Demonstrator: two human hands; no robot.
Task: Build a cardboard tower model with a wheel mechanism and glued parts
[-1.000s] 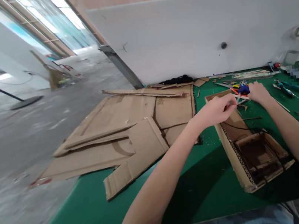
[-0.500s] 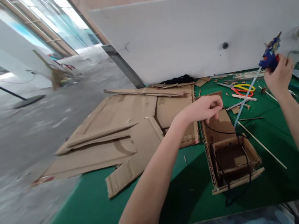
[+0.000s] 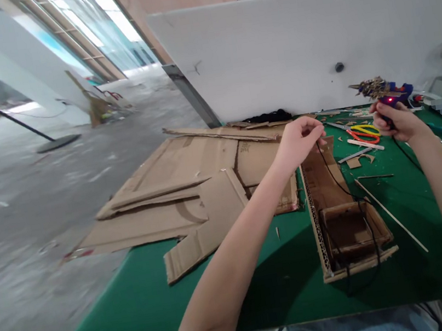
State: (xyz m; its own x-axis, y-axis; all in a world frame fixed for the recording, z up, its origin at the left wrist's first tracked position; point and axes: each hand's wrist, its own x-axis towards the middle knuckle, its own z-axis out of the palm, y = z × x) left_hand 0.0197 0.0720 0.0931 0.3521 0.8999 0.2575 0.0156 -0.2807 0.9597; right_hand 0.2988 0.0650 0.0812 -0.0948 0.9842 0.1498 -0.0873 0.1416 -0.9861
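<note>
In the head view my right hand (image 3: 399,119) is wrapped round the handle of a blue hot glue gun (image 3: 399,92), held above the table. Its crusted nozzle points left and a small red light glows on its body. My left hand (image 3: 304,139) pinches a thin black cord (image 3: 332,172) between thumb and fingers. That cord hangs down across an open cardboard box (image 3: 322,172), which has a smaller cardboard compartment (image 3: 355,212) at its near end. More of the cord loops over this compartment and onto the table.
Cut cardboard sheets (image 3: 179,221) cover the left of the green table (image 3: 141,299). Scissors (image 3: 365,133), a wooden stick (image 3: 392,215) and cardboard scraps lie right of the box. A white panel (image 3: 262,54) stands along the back edge.
The glue gun has come down and turned from pointing up-right to pointing left; the pale stick trailing from it no longer shows. My left hand has lifted slightly, raising the cord.
</note>
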